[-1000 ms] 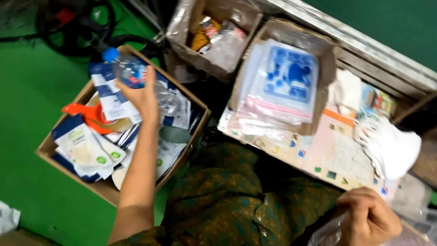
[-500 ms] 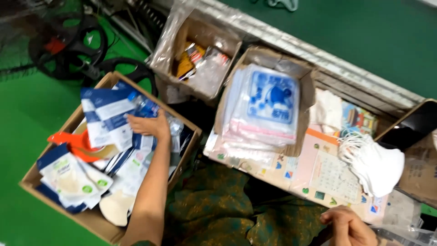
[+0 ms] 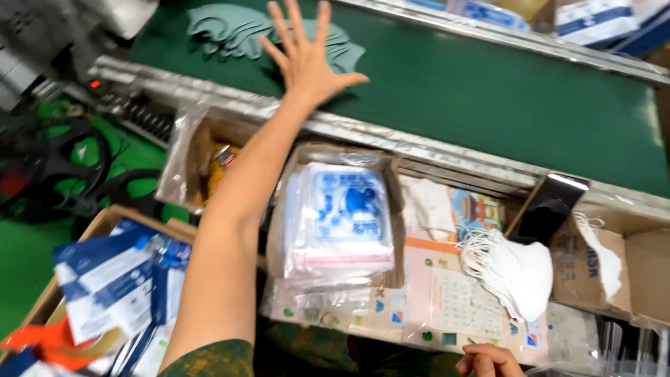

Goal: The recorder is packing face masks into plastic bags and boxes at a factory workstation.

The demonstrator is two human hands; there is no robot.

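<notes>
Over green conveyor belt (image 3: 488, 91): left hand (image 3: 307, 59) reaches out, fingers (image 3: 279, 24) spread, empty. Right hand (image 3: 488, 361) near belt's front edge, low; grip unclear. Stack of bagged packets (image 3: 342, 216) boxed beside belt, within reach.

The person is wearing a short-sleeved garment in dark green cloth with a fine golden-brown pattern, its sleeve (image 3: 209, 357) ending above the elbow and leaving the forearm bare. The left hand (image 3: 307, 59) and right hand (image 3: 488, 360) are going bare, showing no gloves, rings or watch.
</notes>
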